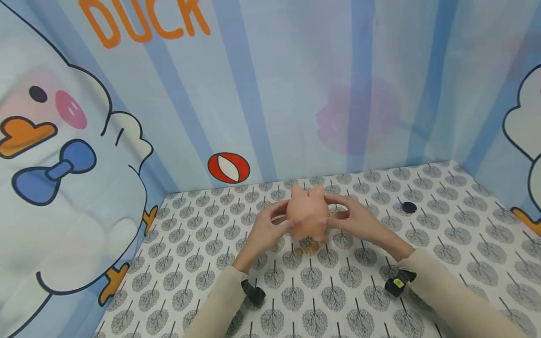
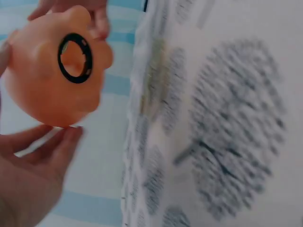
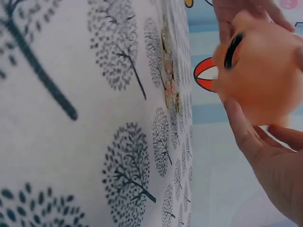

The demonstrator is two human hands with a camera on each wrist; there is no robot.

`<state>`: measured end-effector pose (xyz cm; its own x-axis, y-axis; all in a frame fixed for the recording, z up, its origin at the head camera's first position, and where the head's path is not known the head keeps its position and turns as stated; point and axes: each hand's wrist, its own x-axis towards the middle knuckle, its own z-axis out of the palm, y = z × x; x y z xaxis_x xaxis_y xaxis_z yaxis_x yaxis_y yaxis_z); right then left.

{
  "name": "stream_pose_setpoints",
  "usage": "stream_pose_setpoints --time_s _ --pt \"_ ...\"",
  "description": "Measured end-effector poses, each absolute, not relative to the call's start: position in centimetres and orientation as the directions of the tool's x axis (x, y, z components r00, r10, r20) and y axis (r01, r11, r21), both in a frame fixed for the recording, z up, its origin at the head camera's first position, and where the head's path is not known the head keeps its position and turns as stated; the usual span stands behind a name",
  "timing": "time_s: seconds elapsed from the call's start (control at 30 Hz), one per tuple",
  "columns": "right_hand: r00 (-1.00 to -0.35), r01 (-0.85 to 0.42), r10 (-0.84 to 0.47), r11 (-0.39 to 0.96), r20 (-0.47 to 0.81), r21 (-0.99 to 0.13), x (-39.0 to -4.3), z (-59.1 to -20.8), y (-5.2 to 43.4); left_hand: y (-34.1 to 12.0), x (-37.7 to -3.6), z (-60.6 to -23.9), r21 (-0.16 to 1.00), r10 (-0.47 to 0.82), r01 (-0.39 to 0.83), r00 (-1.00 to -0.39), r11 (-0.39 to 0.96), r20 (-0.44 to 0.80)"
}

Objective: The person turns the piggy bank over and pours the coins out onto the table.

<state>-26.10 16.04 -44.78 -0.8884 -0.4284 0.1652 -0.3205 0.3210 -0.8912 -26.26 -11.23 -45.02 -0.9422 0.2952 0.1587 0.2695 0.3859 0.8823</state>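
Note:
An orange-pink piggy bank (image 1: pixel 307 213) is held above the patterned cloth between both hands. My left hand (image 1: pixel 266 227) grips its left side and my right hand (image 1: pixel 357 220) its right side, thumbs nearer me and fingers farther back. Its slot shows on top. In the left wrist view an uncovered round hole with a black ring (image 2: pixel 88 70) shows in its underside. Several gold-coloured coins (image 1: pixel 312 249) lie on the cloth below it, partly hidden from the head view. In the right wrist view the coins (image 3: pixel 169 90) sit close together.
A black round cap (image 1: pixel 408 207) lies on the cloth to the right, apart from the hands. The tree-print cloth (image 1: pixel 203 272) covers the table up to a striped fabric wall (image 1: pixel 291 94) at the back, with more printed fabric at both sides.

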Motion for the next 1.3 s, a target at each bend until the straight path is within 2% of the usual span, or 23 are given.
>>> stream_pose_setpoints --time_s 0.13,0.27,0.6,0.7,0.9,1.03,1.3 --pt "-0.915 -0.188 -0.402 0.393 0.015 -0.900 -26.3 -44.1 16.1 -10.6 -26.3 -44.2 0.840 0.259 0.170 -0.965 0.515 0.037" --pt "-0.921 -0.129 -0.387 0.420 -0.048 -0.898 -26.3 -43.5 15.9 -10.1 -26.3 -43.8 0.830 0.247 0.104 -0.968 0.548 -0.042" --pt "-0.909 -0.127 -0.411 0.428 -0.068 -0.895 -26.2 -43.5 16.2 -10.3 -26.2 -43.8 0.817 0.288 0.136 -0.957 0.560 -0.038" --pt "-0.914 -0.160 -0.406 0.430 -0.031 -0.889 -26.1 -43.6 16.5 -10.5 -26.3 -43.9 0.848 0.312 0.169 -0.950 0.502 0.005" --pt "-0.874 -0.285 -0.467 0.278 0.130 -0.917 -25.9 -43.5 17.3 -10.8 -25.9 -44.4 0.916 0.382 0.285 -0.909 0.282 0.165" --pt "-0.860 -0.340 -0.473 0.253 0.191 -0.906 -25.6 -43.5 17.1 -10.8 -25.9 -44.7 0.881 0.402 0.396 -0.874 0.261 0.274" --pt "-0.854 -0.391 -0.467 0.286 0.229 -0.875 -25.3 -43.6 16.5 -11.0 -25.9 -44.7 0.874 0.413 0.386 -0.877 0.297 0.247"
